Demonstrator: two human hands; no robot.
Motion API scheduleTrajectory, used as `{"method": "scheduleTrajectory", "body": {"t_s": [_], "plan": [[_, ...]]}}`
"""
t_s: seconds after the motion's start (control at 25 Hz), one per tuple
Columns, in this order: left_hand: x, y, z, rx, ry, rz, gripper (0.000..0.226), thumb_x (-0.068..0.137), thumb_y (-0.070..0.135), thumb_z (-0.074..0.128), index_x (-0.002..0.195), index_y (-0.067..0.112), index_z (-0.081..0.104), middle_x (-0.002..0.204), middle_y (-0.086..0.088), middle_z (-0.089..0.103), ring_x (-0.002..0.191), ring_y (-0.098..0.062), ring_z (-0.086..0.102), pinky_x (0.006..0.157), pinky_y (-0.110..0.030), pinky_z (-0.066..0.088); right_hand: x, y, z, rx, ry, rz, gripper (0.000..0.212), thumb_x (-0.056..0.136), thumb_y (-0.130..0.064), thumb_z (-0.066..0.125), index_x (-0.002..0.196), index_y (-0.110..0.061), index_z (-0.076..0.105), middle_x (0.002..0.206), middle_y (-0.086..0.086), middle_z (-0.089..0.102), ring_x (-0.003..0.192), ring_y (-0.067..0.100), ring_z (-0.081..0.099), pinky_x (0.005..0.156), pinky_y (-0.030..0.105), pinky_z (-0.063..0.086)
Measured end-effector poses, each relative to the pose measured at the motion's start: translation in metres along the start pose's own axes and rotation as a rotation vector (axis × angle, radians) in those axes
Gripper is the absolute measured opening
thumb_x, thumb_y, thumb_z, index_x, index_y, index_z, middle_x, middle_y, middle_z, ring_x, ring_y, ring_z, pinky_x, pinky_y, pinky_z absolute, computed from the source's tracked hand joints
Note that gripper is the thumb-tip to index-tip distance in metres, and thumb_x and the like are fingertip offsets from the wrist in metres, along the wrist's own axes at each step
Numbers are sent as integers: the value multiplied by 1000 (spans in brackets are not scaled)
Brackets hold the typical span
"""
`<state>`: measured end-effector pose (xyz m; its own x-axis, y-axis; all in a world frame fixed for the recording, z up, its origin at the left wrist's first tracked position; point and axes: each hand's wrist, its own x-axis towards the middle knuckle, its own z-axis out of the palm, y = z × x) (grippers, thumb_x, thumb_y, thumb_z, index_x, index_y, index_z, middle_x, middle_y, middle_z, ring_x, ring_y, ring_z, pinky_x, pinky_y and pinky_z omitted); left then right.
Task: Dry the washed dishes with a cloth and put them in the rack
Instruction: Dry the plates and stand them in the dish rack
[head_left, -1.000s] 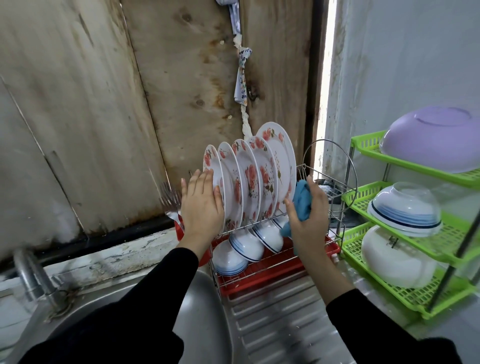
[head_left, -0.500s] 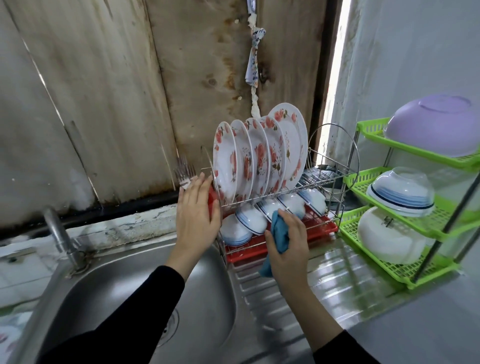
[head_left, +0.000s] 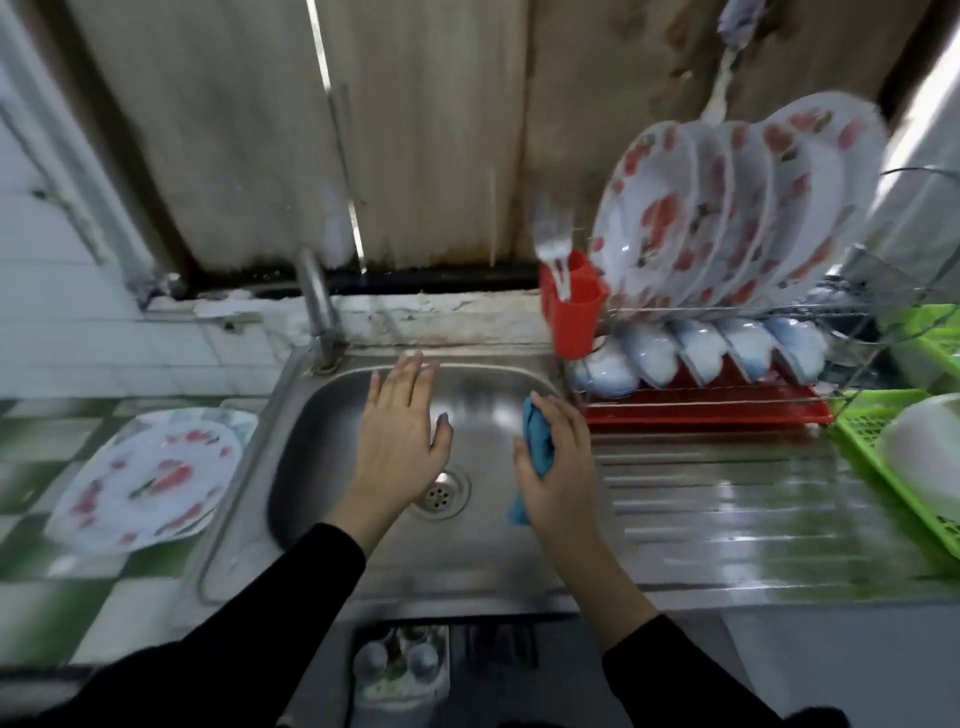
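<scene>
Floral white plates (head_left: 654, 208) are filling the chrome wire rack (head_left: 737, 312); another plate (head_left: 148, 478) is waiting on the bench (head_left: 31, 467). Left hand (head_left: 397, 447) is hovering empty, right hand (head_left: 563, 467) gripping blue cloth (head_left: 537, 441).

Soft daylight comes in from the upper right and bleaches that corner white. Motion blur smears the whole frame, worst on the racked plates (head_left: 727, 208) and the lone plate (head_left: 150, 478) at left. Glare streaks the steel draining board (head_left: 727, 493). Wide-angle distortion bends the edges.

A green-checked surface (head_left: 31, 462) carries a floral plate (head_left: 150, 478); the steel drainboard (head_left: 727, 519) beside the sink (head_left: 311, 441) bears the dish rack (head_left: 717, 413).
</scene>
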<state>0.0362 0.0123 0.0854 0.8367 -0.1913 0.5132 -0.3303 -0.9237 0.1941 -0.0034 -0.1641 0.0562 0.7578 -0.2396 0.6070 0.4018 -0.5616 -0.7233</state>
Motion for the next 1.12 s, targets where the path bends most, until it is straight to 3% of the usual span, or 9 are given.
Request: {"method": "scheduleTrajectory", "body": {"t_s": [0.2, 0.4, 0.52, 0.68, 0.84, 0.96, 1.12], "plan": [[-57, -87, -18, 53, -129, -111, 62, 81, 32, 41, 133, 1, 51, 138, -21, 52, 130, -38, 47, 110, -54, 29, -28, -38, 80, 23, -167, -62, 45, 81, 7, 67, 124, 1, 58, 123, 19, 52, 116, 3, 41, 104, 4, 25], [-102, -180, -32, 90, -219, -201, 64, 79, 34, 37, 131, 0, 54, 134, -22, 55, 124, -39, 52, 108, -56, 32, -57, -78, 167, 63, -302, -49, 43, 84, 1, 62, 127, -2, 58, 125, 15, 51, 118, 8, 45, 105, 7, 27], [-123, -234, -33, 75, -273, -290, 63, 82, 31, 39, 137, 1, 48, 141, -21, 49, 132, -38, 45, 113, -53, 28, -71, -102, 215, 82, -395, -51, 43, 85, 1, 62, 128, -3, 57, 127, 15, 51, 116, 9, 46, 104, 5, 27], [-147, -298, -20, 35, -343, -343, 63, 81, 24, 44, 140, 1, 45, 144, -19, 47, 134, -37, 43, 114, -49, 28, -79, -126, 271, 67, -472, -103, 43, 86, 1, 62, 128, -3, 57, 127, 13, 52, 116, 14, 49, 104, 18, 37], [-165, -355, 0, -93, -456, -321, 62, 88, 17, 52, 148, 11, 36, 157, -6, 27, 145, -26, 26, 118, -43, 23, -76, -144, 320, 51, -482, -113, 45, 82, 5, 65, 126, -2, 58, 125, 14, 53, 115, 11, 46, 103, 3, 26], [-177, -394, 17, -74, -619, -266, 63, 96, 27, 53, 152, 21, 25, 161, 2, 12, 149, -19, 12, 120, -41, 17, -73, -149, 345, 38, -495, -116, 44, 82, 5, 67, 125, -1, 59, 125, 16, 53, 113, 11, 45, 101, -1, 22], [-180, -430, 29, -20, -796, -263, 65, 100, 40, 44, 155, 26, 11, 162, 3, 6, 150, -17, 6, 120, -40, 10, -71, -147, 368, 22, -522, -72, 43, 85, 1, 66, 127, -4, 59, 127, 13, 53, 113, 15, 50, 99, -2, 24]]}}
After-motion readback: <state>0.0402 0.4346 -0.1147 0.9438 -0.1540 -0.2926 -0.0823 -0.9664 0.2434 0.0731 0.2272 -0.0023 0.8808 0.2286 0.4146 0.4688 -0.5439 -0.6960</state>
